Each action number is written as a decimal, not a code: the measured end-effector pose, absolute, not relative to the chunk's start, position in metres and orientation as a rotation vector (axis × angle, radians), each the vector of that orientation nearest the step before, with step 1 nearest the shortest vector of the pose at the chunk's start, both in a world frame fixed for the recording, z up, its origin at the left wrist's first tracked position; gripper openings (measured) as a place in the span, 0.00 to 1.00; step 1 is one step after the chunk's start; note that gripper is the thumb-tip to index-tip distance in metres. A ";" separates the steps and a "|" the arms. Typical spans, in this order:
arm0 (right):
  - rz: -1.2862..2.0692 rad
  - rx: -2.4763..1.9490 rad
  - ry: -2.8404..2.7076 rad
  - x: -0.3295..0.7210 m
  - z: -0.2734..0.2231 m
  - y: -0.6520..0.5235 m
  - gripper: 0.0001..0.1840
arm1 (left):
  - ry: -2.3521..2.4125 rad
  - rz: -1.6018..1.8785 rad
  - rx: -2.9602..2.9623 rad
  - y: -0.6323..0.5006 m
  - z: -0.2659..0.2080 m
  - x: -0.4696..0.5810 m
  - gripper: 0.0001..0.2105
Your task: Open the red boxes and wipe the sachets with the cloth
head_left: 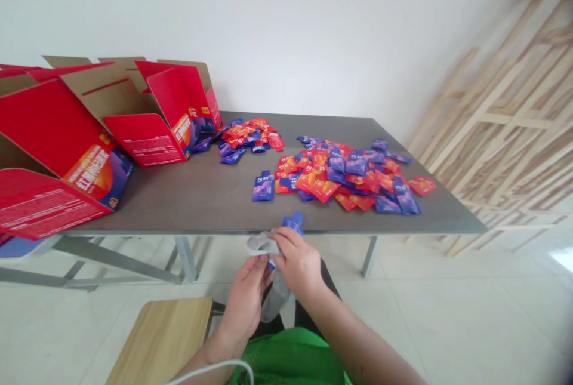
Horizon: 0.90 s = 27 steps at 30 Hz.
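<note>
Just off the table's front edge, my two hands meet over a blue pouch (293, 221) and a limp, thin grey piece (276, 301), which could be cloth or plastic. My left hand (246, 290) is closed from below, and a bit of blue shows at its fingertips. My right hand (299, 261) pinches the grey piece from above, with the pouch's blue end sticking out beyond its fingers. Where exactly each finger touches the pouch is hidden. Closest on the table lies a single blue pouch (263, 187), beside a heap of red and blue pouches (322, 185).
A smaller heap of pouches (250, 134) lies farther back on the dark table (215, 206). Red cartons (174, 116) with raised flaps stand along the left. A wooden stool (161, 337) is at lower left, wooden frames (505, 122) lean at right, and a white cable (215, 367) crosses below.
</note>
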State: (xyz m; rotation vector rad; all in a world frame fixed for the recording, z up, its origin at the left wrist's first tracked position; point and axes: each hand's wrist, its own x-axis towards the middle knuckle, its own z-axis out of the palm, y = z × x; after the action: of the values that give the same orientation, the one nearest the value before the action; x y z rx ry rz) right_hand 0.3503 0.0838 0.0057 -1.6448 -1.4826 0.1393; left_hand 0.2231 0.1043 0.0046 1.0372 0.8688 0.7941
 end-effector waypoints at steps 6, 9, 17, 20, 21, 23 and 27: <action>0.383 -1.883 -0.701 0.398 -0.010 0.050 0.22 | 0.885 0.802 0.910 0.079 -0.022 0.194 0.24; 0.723 -1.644 -0.479 0.379 -0.012 0.030 0.25 | 0.931 0.863 1.300 0.081 -0.028 0.186 0.19; 1.016 -1.328 -0.412 0.339 -0.022 0.005 0.23 | 0.286 0.693 2.447 0.072 -0.037 0.187 0.22; 1.080 -1.258 -0.251 0.345 -0.020 0.001 0.21 | 0.570 0.858 2.237 0.065 -0.042 0.183 0.16; 1.093 -1.239 -0.225 0.345 -0.019 0.000 0.21 | 0.676 0.879 2.118 0.064 -0.043 0.183 0.11; 1.093 -1.218 -0.223 0.343 -0.018 -0.002 0.20 | 0.737 0.773 1.928 0.063 -0.041 0.183 0.09; 1.151 -1.220 -0.308 0.339 -0.019 -0.001 0.20 | 0.598 0.454 1.747 0.062 -0.032 0.186 0.14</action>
State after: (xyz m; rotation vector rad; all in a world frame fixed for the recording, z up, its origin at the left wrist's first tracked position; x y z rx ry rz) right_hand 0.3390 -0.0009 -0.0190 -1.2204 -0.3080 1.1513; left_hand 0.1860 0.0615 -0.0319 1.7467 0.5984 0.4539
